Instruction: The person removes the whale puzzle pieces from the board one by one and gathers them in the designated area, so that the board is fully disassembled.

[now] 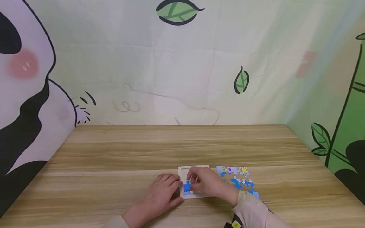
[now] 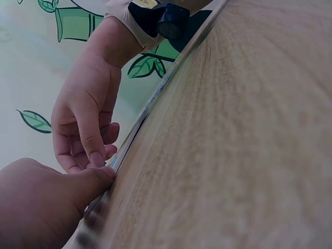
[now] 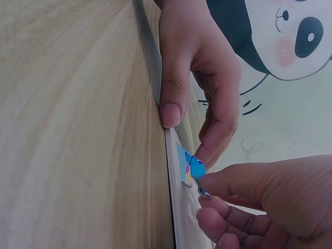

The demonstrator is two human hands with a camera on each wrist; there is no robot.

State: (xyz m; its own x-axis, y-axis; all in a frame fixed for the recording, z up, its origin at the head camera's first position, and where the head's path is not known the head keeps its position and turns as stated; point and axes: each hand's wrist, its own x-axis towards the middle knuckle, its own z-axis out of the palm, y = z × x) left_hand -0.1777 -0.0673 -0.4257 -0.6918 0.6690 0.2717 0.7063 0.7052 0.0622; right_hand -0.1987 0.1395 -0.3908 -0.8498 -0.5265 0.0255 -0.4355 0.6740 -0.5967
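Observation:
A shallow wooden puzzle tray (image 1: pixel 181 172) lies on the table in the head view. My right hand (image 1: pixel 207 182) is over it and pinches a blue puzzle piece (image 1: pixel 187 186) between thumb and fingers. In the right wrist view the held puzzle piece (image 3: pixel 197 168) is tilted, close over a light-blue piece (image 3: pixel 182 157) that lies in the tray's near left corner. My left hand (image 1: pixel 162 191) rests against the left side of the tray, its thumb (image 3: pixel 171 111) at the near corner and its fingers along the edge. My right hand hides much of the tray's inside.
Several loose puzzle pieces (image 1: pixel 236 183), mostly blue and lilac, lie just right of the tray, partly behind the right forearm. One of them bears a yellow sun (image 1: pixel 243 170). The wooden table (image 1: pixel 159 145) reaches back to a printed cloth wall (image 1: pixel 171 63).

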